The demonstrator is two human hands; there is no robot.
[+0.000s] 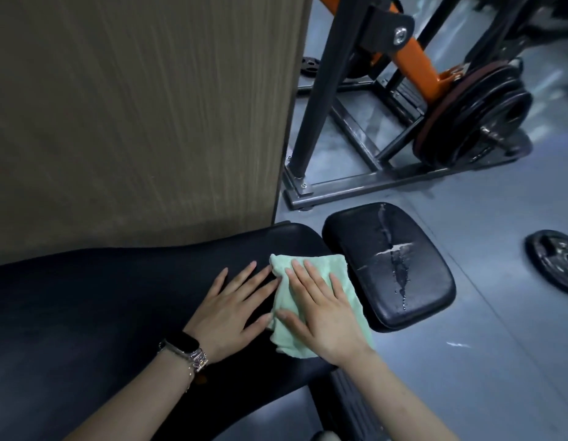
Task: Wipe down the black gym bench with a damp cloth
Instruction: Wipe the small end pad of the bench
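Lower centre: right hand (pixel 324 310) lies flat, fingers straight, pressing a green cloth (pixel 289 332) onto the black bench (pixel 101 297). Left hand (pixel 231 307), fingers spread, rests flat beside it, thumb touching the cloth. Beyond, a cracked seat pad (pixel 390 265); upper right, weight plates (pixel 476 119).

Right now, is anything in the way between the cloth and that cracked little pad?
Nothing visible. The green cloth lies under the right hand, and its far corner almost reaches the cracked seat pad, where only water drops sit.
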